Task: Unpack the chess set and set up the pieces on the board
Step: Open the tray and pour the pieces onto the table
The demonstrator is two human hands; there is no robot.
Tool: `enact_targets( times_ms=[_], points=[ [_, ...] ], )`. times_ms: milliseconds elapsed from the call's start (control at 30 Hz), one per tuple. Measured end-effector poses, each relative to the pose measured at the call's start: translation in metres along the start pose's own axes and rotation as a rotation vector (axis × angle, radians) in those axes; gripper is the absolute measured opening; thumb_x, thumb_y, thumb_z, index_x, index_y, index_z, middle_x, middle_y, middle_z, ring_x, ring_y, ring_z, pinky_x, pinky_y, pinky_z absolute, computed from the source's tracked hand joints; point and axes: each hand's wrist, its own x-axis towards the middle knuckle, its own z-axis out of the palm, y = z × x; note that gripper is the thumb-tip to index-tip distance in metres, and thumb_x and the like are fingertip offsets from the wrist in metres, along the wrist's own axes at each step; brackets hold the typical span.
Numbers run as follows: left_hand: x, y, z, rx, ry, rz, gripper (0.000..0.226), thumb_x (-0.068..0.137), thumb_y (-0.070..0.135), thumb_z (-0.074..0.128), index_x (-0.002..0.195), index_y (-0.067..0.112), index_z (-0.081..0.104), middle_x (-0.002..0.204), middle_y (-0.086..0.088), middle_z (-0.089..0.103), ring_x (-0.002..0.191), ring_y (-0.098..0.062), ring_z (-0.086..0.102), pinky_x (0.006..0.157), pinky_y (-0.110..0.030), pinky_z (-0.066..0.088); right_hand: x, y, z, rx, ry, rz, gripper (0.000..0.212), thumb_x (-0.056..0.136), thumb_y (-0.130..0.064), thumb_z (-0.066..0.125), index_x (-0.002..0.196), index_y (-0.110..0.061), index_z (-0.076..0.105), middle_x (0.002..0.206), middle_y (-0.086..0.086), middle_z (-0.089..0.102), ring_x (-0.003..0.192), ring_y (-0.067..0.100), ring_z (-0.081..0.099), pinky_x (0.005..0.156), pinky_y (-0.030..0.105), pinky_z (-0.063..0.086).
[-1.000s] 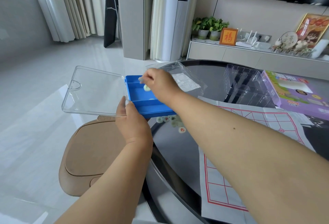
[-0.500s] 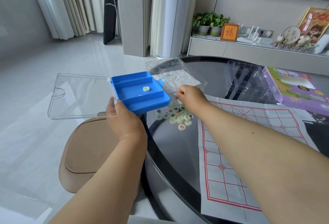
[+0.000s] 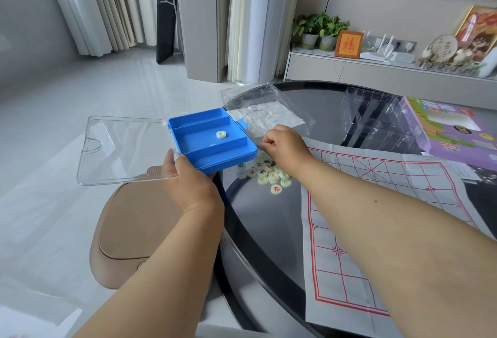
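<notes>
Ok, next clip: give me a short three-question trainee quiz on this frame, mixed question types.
1. True or false: the blue case is empty.
2. Which hand holds the case? A) left hand B) right hand
3. Fill in: the heap of pieces lies on the glass table, beside the paper ____.

Key: 1 false, one piece remains in the middle compartment; 2 A; 3 board.

A blue piece tray (image 3: 212, 140) with three long compartments is held tilted just past the round black glass table (image 3: 271, 219) edge, its clear hinged lid (image 3: 121, 149) swung open away from the table. One cream disc piece (image 3: 221, 134) lies in the middle compartment. A cluster of cream pieces (image 3: 269, 173) with red and black characters sits on the table under the tray's corner, beside the white paper board (image 3: 376, 216) with its red grid.
</notes>
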Motion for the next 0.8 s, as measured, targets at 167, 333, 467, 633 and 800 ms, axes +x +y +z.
enact_targets(
  times_ms=[167, 333, 467, 633, 800],
  points=[
    [0.001, -0.001, 0.001, 0.011, 0.001, 0.007, 0.034, 0.098, 0.020, 0.041, 0.130, 0.024, 0.051, 0.105, 0.008, 0.058, 0.088, -0.007, 0.061, 0.070, -0.030, 0.059, -0.003, 0.002, 0.003, -0.007, 0.010, 0.012, 0.031, 0.095, -0.031, 0.053, 0.082, -0.005, 0.063, 0.087, 0.000, 0.045, 0.091, 0.017, 0.042, 0.076, 0.029, 0.036],
    [0.001, -0.001, 0.000, 0.017, 0.004, -0.006, 0.033, 0.097, 0.020, 0.041, 0.128, 0.027, 0.051, 0.109, 0.008, 0.058, 0.097, -0.011, 0.061, 0.071, -0.028, 0.059, -0.004, -0.002, 0.000, 0.119, 0.019, 0.062, 0.039, 0.102, -0.029, 0.035, 0.090, -0.008, 0.065, 0.096, 0.001, 0.048, 0.103, 0.018, 0.046, 0.084, 0.028, 0.036],
    [0.001, -0.001, 0.000, 0.021, 0.001, -0.012, 0.032, 0.098, 0.021, 0.041, 0.128, 0.027, 0.051, 0.112, 0.006, 0.058, 0.098, -0.012, 0.061, 0.073, -0.030, 0.059, -0.004, -0.005, -0.007, 0.404, 0.053, 0.242, 0.043, 0.103, -0.035, 0.029, 0.086, -0.013, 0.062, 0.084, -0.003, 0.051, 0.086, 0.015, 0.051, 0.078, 0.029, 0.039],
    [0.001, 0.000, 0.000, 0.019, 0.001, -0.015, 0.033, 0.097, 0.021, 0.042, 0.128, 0.027, 0.051, 0.112, 0.006, 0.058, 0.099, -0.012, 0.061, 0.073, -0.031, 0.059, 0.001, -0.005, -0.012, 0.803, 0.134, 0.432, 0.055, 0.103, -0.040, 0.024, 0.073, -0.014, 0.062, 0.067, 0.000, 0.048, 0.061, 0.009, 0.042, 0.058, 0.020, 0.037],
    [0.000, 0.002, 0.000, -0.014, -0.014, -0.019, 0.032, 0.097, 0.021, 0.043, 0.127, 0.024, 0.053, 0.109, 0.006, 0.058, 0.097, -0.013, 0.061, 0.074, -0.033, 0.059, 0.005, -0.003, -0.019, 1.028, 0.199, 0.515, 0.064, 0.101, -0.047, 0.022, 0.070, -0.011, 0.063, 0.063, 0.002, 0.053, 0.060, 0.011, 0.045, 0.058, 0.021, 0.036]
  ],
)
